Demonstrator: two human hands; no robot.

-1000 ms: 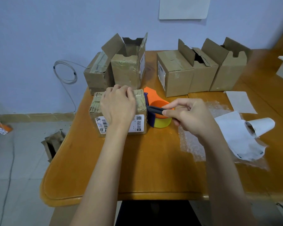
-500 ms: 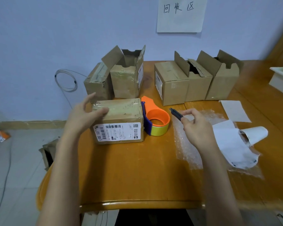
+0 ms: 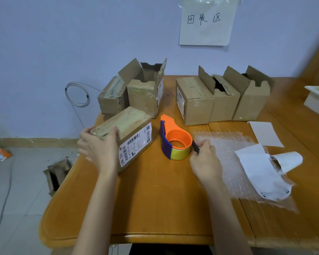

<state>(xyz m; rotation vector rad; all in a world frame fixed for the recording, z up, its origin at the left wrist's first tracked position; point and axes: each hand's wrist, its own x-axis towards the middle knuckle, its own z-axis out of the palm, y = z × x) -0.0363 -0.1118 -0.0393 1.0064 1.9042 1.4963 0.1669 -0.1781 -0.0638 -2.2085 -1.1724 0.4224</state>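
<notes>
Both hands are at work near the left half of the wooden table (image 3: 155,199), well apart from each other. The left hand (image 3: 99,151) grips the near-left end of a taped cardboard box (image 3: 129,120), fingers curled over its taped top. That box sits close to the table's left edge, turned askew to the edges, and its white shipping label (image 3: 134,144) faces the near right. Whether its gripped end is lifted off the wood cannot be told.

The right hand (image 3: 205,162) pinches a slim dark tool (image 3: 195,147) between thumb and fingertips. The tool's end lies just beside the yellow roll in an orange and blue tape dispenser (image 3: 173,137); whether the two touch is not clear. The dispenser stands on the table between the box and the right hand.

Under and beyond the right hand lies a sheet of bubble wrap (image 3: 226,144), spreading toward the table's right edge. A curled white paper (image 3: 261,172) rests on it, and a flat white sheet (image 3: 265,134) lies just behind.

Along the far edge stand two worn boxes (image 3: 144,96) at the left, one with its flaps up, and three cleaner boxes (image 3: 193,100) in a row at the right. A handwritten paper sign (image 3: 206,21) hangs on the wall above them, and a coiled cable (image 3: 75,94) hangs on the wall to the left.
</notes>
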